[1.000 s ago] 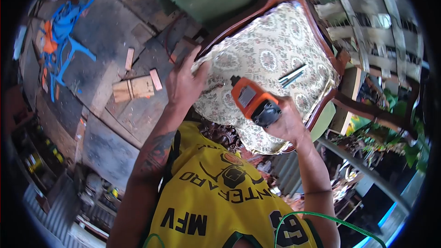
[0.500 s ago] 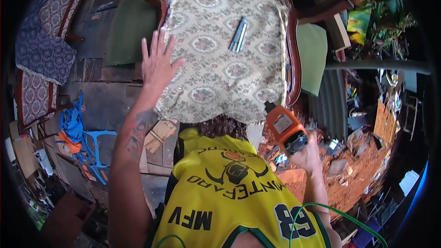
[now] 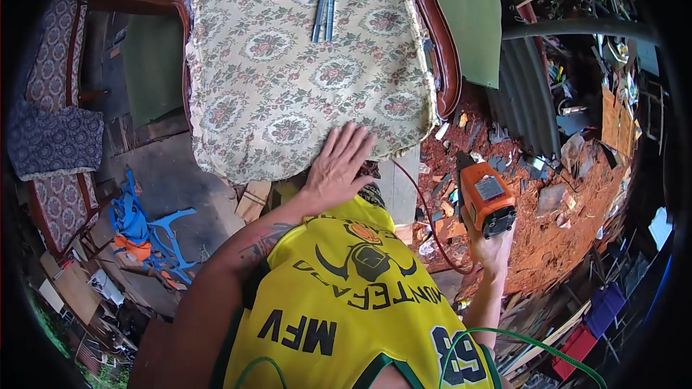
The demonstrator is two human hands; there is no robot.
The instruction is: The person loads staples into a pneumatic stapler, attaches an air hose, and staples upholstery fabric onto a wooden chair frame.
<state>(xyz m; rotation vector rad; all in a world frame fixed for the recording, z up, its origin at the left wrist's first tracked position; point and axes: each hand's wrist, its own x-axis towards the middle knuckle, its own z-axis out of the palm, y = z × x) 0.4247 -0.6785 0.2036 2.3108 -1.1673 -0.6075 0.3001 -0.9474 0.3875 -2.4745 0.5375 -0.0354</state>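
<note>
A chair seat covered in floral fabric (image 3: pixel 288 97) lies before me, bordered by a reddish-brown wooden frame (image 3: pixel 445 50). My left hand (image 3: pixel 342 161) rests on the fabric at its near edge, fingers stretched out and holding nothing. To the right of the seat, my right hand (image 3: pixel 491 247) is wrapped round an orange staple gun (image 3: pixel 484 191), which is held apart from the fabric. Two thin strips of staples (image 3: pixel 321 11) lie side by side on the upper part of the seat.
A red hose (image 3: pixel 427 216) hangs beside the staple gun. Rubble and reddish soil (image 3: pixel 533 252) cover the ground at right. Patterned upholstered furniture (image 3: pixel 54 65) stands at far left, near a blue strappy item (image 3: pixel 133 212). Green panels (image 3: pixel 468 18) flank the chair.
My left hand has moved from the seat's left side to its near edge. The staple gun has shifted right, away from the seat's corner. The view has turned, moving the seat up and left.
</note>
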